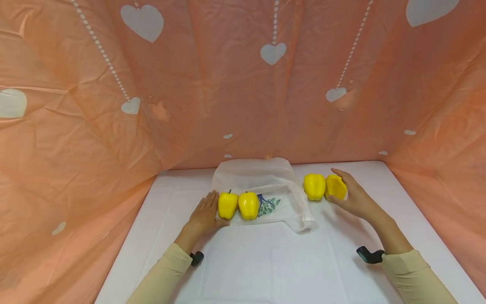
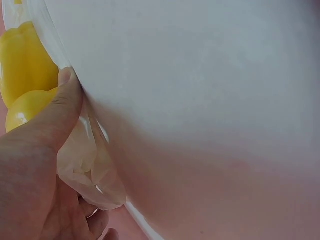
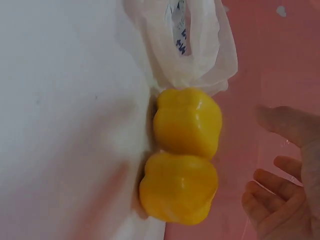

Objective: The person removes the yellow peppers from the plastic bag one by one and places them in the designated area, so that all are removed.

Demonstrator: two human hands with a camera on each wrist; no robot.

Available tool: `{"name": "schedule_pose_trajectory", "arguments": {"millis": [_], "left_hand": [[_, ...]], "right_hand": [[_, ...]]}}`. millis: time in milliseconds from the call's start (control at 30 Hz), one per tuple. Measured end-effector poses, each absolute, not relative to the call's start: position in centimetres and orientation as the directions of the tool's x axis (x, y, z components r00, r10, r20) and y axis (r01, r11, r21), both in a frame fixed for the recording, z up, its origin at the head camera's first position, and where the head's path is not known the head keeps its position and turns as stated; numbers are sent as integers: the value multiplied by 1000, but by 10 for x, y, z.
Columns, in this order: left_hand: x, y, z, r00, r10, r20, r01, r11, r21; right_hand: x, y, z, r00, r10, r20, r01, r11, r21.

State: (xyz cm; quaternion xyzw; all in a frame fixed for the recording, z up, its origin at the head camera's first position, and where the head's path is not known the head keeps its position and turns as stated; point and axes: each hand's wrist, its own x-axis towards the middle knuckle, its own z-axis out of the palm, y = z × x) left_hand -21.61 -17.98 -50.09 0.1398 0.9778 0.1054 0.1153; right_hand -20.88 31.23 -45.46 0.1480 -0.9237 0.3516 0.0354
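Note:
On a white plastic bag (image 1: pixel 292 215) with a printed tree lie two yellow bell peppers, a left one (image 1: pixel 227 205) and a right one (image 1: pixel 248 206). My left hand (image 1: pixel 205 215) lies beside the left pepper, fingers straight and thumb apart. In the left wrist view its thumb (image 2: pixel 67 95) rests at the bag's edge. Right of the bag, two more yellow peppers touch each other, one nearer the bag (image 1: pixel 314 186) and one farther right (image 1: pixel 336 187). My right hand (image 1: pixel 357 197) hovers next to the farther one, thumb and fingers spread; the right wrist view shows a gap between them.
The bag and peppers are on a white-covered table (image 1: pixel 265 261). An orange sheet (image 1: pixel 235 93) with white hearts hangs behind it and along both sides. Dark wrist-worn devices sit at the left wrist (image 1: pixel 196 258) and the right wrist (image 1: pixel 370 255).

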Motion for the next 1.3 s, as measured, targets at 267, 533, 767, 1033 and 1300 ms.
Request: {"name": "schedule_pose_trajectory", "arguments": {"millis": [267,533,767,1033,1300], "left_hand": [[-217,-180,-498,-931,305,-201,252,935,249],[-216,-180,-500,-934,298,-197,244,935,257],[-215,-181,-502,-934,302,-193,249,934,257],[-217,-181,-502,-933,299,-198,249,937,244],[-216,-180,-500,-935,292,-203,238,938,253]], "right_hand": [[-207,295,-453,-931,-294,216,-362,673,-645],[-208,276,-456,-914,-338,225,-398,641,-656],[-206,256,-457,-885,-399,238,-452,617,-644],[-205,236,-463,-877,-432,209,-455,611,-647],[-209,214,-469,-848,-470,243,-504,576,-643]]}}
